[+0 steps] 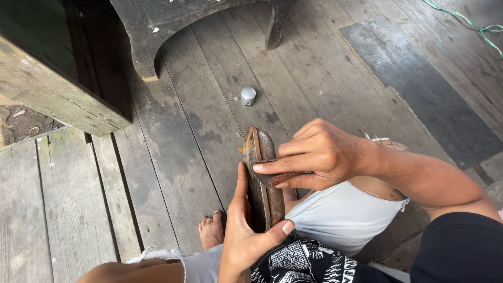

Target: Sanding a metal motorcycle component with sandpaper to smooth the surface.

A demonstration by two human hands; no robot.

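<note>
A long, curved brown metal piece (260, 148) with a raised rib stands on edge above my lap. My left hand (244, 235) grips its near end, thumb on the right side and index finger stretched up along the left side. My right hand (314, 156) pinches a small folded reddish-brown abrasive sheet (285, 178) and presses it against the piece's right face about halfway up. The lower end of the piece is hidden behind my left hand.
A small silver cylindrical cap (248, 96) sits on the grey plank floor (199, 131) beyond the piece. A dark wooden stool (149, 50) and a thick beam (57, 94) stand upper left. My bare foot (211, 229) rests on the boards. A green cord (471, 23) lies top right.
</note>
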